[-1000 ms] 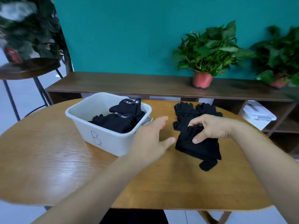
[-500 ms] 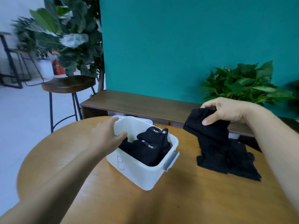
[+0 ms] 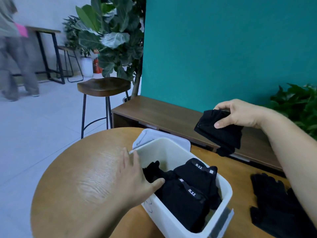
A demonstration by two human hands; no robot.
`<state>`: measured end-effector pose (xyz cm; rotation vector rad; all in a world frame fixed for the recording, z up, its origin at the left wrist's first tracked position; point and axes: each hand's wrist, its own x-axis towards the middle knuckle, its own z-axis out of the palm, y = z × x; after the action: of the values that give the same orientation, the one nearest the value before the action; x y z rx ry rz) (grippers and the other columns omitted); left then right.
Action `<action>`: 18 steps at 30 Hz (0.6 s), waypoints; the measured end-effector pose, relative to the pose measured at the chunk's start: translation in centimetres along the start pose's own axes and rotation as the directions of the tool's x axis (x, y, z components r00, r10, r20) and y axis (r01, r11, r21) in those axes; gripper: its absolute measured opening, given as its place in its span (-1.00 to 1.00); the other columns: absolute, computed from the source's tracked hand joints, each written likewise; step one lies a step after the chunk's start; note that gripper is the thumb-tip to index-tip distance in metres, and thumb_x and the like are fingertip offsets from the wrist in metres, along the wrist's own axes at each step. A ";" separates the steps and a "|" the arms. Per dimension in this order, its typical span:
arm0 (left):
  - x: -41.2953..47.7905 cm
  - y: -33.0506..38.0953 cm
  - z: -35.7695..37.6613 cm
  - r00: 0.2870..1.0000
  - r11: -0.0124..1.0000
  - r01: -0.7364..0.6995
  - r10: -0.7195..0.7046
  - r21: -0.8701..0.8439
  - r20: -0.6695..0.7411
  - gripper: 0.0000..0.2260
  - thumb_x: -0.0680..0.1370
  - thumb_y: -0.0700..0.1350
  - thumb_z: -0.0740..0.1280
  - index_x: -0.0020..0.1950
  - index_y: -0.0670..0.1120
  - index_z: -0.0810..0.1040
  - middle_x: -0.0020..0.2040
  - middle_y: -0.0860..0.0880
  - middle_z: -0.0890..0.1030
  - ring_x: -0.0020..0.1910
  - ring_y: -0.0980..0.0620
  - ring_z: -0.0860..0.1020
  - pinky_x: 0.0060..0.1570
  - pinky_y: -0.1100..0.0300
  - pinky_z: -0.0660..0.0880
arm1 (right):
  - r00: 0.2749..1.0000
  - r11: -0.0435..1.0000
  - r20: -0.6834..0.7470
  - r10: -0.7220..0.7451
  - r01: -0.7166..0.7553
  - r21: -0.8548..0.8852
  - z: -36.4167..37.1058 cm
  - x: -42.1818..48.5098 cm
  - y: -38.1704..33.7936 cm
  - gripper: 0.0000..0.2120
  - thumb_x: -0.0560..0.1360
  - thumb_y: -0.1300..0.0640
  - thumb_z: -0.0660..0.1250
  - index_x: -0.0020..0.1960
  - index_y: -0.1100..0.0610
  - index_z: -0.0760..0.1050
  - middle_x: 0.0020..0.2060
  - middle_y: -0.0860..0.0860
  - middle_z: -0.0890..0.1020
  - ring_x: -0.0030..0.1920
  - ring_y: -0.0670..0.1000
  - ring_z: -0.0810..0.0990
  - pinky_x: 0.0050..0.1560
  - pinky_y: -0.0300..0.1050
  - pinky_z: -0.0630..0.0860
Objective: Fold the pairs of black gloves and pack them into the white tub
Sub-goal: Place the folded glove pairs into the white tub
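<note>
Packed gloves lie in the white tub, which stands on the round wooden table close to the viewer. Two folded bundles can be counted there, each with a strap marked 5.11; whether more lie beneath cannot be told. The left hand now rests over the tub's near-left rim, fingers straight and close together, thumb reaching inside to touch the bundles. Half a second ago it was curled over a corner of the rim.

To the right, loose gloves make one dark heap on the table, too tangled to count. Beyond them the right hand pinches one folded pair between thumb and curled fingers. That pair hung just over the heap before; now it is in the air, clear of the heap, past the tub's far right corner.

One white lid shows behind the tub's far wall. Farther back are one low wooden bench, one stool and two leafy plants, the tall plant at left and the low plant at right. One blurred person is at the far left.
</note>
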<state>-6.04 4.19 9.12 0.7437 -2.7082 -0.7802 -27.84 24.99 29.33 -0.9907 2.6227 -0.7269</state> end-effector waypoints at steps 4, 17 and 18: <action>0.8 -0.8 -0.2 0.996 0.994 -0.058 0.063 -0.089 0.057 0.23 0.18 0.57 0.12 0.61 -0.09 -0.25 0.58 -0.07 -0.35 0.55 -0.03 -0.38 0.57 -0.07 -0.11 | 0.998 0.998 -0.001 -0.059 0.059 0.003 1.5 3.4 -0.7 -0.79 0.39 0.28 0.53 -0.04 0.12 0.58 -0.08 0.13 0.68 -0.15 0.07 0.61 -0.11 -0.08 0.53; 2.6 -3.1 -1.0 0.964 0.972 -0.131 0.171 -0.195 0.205 0.29 0.11 0.57 0.29 0.57 0.11 -0.39 0.51 0.18 -0.50 0.50 0.18 -0.46 0.57 -0.01 -0.16 | 0.946 0.976 0.257 -0.197 0.215 -0.041 9.7 8.2 -4.3 -0.73 0.38 0.29 0.52 -0.02 0.01 0.59 -0.11 -0.05 0.69 -0.10 -0.01 0.67 -0.05 -0.04 0.62; 2.7 -3.2 -1.0 0.962 0.970 -0.134 0.176 -0.202 0.207 0.30 0.11 0.57 0.31 0.57 0.12 -0.39 0.51 0.20 -0.50 0.50 0.19 -0.45 0.57 -0.01 -0.15 | 0.938 0.973 0.279 -0.207 0.228 -0.046 10.5 8.3 -4.4 -0.72 0.38 0.28 0.52 -0.02 -0.01 0.59 -0.11 -0.06 0.69 -0.09 -0.02 0.67 -0.03 -0.03 0.62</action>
<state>-6.70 0.02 8.43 0.4168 -2.7914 -1.1200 -27.51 12.73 22.36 -1.3175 2.3422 -0.4944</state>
